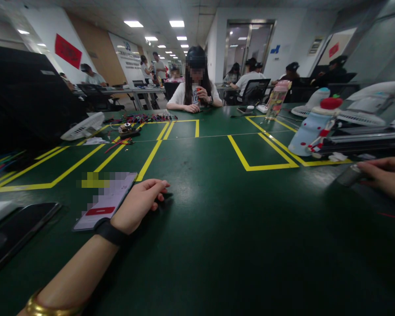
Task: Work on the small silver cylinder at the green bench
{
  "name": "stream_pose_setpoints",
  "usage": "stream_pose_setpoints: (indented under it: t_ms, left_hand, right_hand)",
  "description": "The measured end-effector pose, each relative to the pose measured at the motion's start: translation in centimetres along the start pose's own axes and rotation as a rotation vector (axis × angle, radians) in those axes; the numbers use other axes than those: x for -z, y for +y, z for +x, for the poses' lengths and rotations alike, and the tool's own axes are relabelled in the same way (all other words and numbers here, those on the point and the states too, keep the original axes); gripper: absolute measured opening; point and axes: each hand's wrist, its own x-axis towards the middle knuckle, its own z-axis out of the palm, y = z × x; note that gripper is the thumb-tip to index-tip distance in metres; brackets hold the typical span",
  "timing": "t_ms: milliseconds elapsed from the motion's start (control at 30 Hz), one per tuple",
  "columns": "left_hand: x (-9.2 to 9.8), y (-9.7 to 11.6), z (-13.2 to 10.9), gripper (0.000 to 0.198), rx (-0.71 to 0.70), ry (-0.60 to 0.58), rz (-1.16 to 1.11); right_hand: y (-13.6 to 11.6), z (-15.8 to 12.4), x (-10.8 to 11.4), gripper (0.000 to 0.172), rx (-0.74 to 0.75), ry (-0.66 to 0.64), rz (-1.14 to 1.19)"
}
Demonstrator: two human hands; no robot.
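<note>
My left hand (141, 202) rests on the green table just right of a smartphone (118, 193) with a lit screen. Its fingers are curled in, and I see nothing between them. At the far right edge, my right hand (390, 175) pinches one end of a small grey metal cylinder (348, 176), which lies low at the tabletop. Part of this hand is cut off by the frame. A thin red wire (393, 215) shows below it; whether it joins the cylinder I cannot tell.
Yellow tape (273, 167) marks boxes on the green table (197, 245). A light blue bottle (307, 131) stands right, a clear bottle (276, 101) farther back. Loose wires (145, 117) and a white fan (84, 126) lie left. A dark phone (26, 228) is near left. A person (195, 87) sits opposite.
</note>
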Motion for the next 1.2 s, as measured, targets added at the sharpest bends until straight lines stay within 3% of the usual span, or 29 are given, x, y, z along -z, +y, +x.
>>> stream_pose_setpoints:
  t_ms: [133,233,300,467,600,700,733,800,900,967,1100,1200]
  left_hand:
    - [0.0,0.0,0.0,0.033,-0.007,0.000,0.001]
    - [0.0,0.0,0.0,0.033,-0.014,0.004,-0.002]
    - [0.0,0.1,-0.1,0.032,-0.011,0.007,0.001]
    - [0.1,0.2,-0.1,0.030,-0.013,0.012,0.010]
    - [0.0,0.1,-0.1,0.032,-0.012,0.006,0.033]
    - [-0.3,0.1,0.0,0.032,-0.015,0.005,0.062]
    - [-0.4,0.1,0.1,0.033,-0.017,0.005,0.074]
    - [-0.5,0.0,0.0,0.034,-0.024,0.006,0.104]
    - [-0.5,0.0,-0.1,0.036,-0.038,0.008,0.152]
    - [-0.4,-0.1,-0.2,0.037,-0.047,0.007,0.180]
    - [-0.3,0.0,-0.2,0.039,-0.060,-0.004,0.231]
    - [-0.8,0.7,-0.8,0.038,-0.096,-0.011,0.260]
  right_hand:
    - [-2.5,-2.5,0.7,0.024,-0.223,-0.116,0.511]
    - [-2.6,-2.6,0.5,0.029,-0.204,-0.138,0.576]
    - [-1.8,-2.0,0.3,0.034,-0.116,-0.132,0.446]
    - [0.9,0.5,-0.7,0.054,0.188,0.006,-0.191]
    - [0.6,-0.1,-2.2,0.049,0.295,0.162,-0.167]
    - [-2.6,-4.1,-3.5,0.053,0.510,0.259,0.082]
    - [-4.2,-6.2,-3.9,0.055,0.590,0.207,0.191]
    - [-7.6,-10.9,-4.7,0.052,0.725,-0.021,0.399]
    - [-12.4,-17.6,-5.9,0.039,0.945,-0.358,0.604]
    - [-14.6,-20.6,-6.7,0.034,1.065,-0.498,0.685]
    - [-15.8,-22.9,-8.3,0.030,1.194,-0.582,0.736]
    - [-15.4,-23.0,-9.0,0.035,1.149,-0.629,0.743]
